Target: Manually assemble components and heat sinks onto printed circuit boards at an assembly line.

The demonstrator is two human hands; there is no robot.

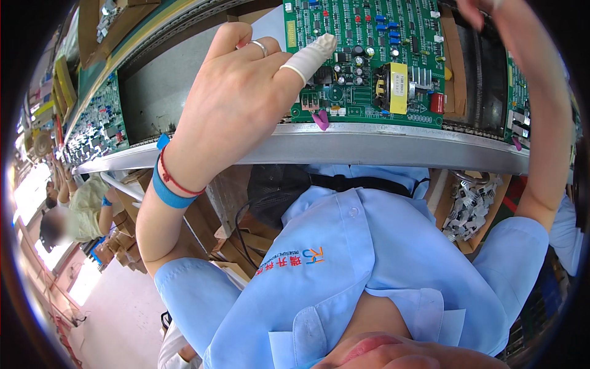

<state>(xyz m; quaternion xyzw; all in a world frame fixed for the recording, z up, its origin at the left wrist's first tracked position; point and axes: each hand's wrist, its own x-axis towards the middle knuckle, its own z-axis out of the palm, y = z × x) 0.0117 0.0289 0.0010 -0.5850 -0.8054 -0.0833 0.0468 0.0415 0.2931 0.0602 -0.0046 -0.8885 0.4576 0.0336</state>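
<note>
My left hand is over the left side of a green circuit board, its back toward me. A white finger cot covers one digit, which stretches over the board's small parts. A neighbouring finger wears a ring and is bent; the other fingertips are hidden. Nothing shows in this hand. Beyond the board's right edge, my right hand is raised and cut off by the top of the view, so what it holds, if anything, does not show. The board carries a yellow-wrapped transformer, a red block capacitor and blue parts.
A metal rail edges the conveyor in front of me. More circuit boards stand to the left, and another board is at the right. A box of metal pieces sits below the rail. Other people are at the far left.
</note>
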